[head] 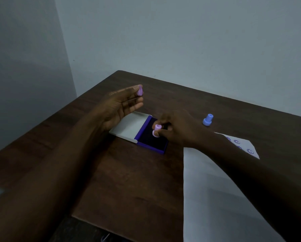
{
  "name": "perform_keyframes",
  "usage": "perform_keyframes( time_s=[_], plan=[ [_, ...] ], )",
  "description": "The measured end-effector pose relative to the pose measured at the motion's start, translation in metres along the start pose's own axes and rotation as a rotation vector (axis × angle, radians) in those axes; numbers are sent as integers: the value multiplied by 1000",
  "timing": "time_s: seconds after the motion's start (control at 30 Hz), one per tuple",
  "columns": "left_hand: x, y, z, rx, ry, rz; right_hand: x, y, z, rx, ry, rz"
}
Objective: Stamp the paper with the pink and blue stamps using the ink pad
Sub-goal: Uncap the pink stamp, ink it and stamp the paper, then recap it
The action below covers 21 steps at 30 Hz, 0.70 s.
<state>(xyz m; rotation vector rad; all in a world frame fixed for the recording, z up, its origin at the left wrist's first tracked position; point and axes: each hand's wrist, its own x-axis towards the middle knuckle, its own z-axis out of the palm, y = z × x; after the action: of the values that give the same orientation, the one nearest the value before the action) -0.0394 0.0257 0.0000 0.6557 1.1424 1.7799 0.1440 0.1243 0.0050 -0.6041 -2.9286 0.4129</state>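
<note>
My right hand (pixel 177 130) grips the pink stamp (pixel 156 131) and presses it down on the dark pad of the open blue ink pad (pixel 152 143). The ink pad's white lid (pixel 128 127) lies flat to its left. My left hand (pixel 121 105) hovers above the lid, its fingertips pinching a small pink cap (pixel 140 90). The blue stamp (pixel 207 120) stands upright on the table, to the right of my right hand. The white paper (pixel 214 189) lies at the right, partly under my right forearm, with several purple smiley prints (pixel 250 151) near its far corner.
The dark wooden table (pixel 128 180) sits in a corner of pale walls. Its near edge runs along the bottom left, with a dark floor below it. Its far right corner lies beyond the blue stamp.
</note>
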Motion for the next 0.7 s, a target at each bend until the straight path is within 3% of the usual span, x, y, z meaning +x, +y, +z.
perform_keyframes(
  time_s=[0.57, 0.7],
  plan=[
    [-3, 3, 1, 2, -4, 1, 2, -1, -9, -76, -61, 12],
    [-3, 2, -2, -4, -18, -8, -11, -1, -23, 149, 55, 90]
  ],
)
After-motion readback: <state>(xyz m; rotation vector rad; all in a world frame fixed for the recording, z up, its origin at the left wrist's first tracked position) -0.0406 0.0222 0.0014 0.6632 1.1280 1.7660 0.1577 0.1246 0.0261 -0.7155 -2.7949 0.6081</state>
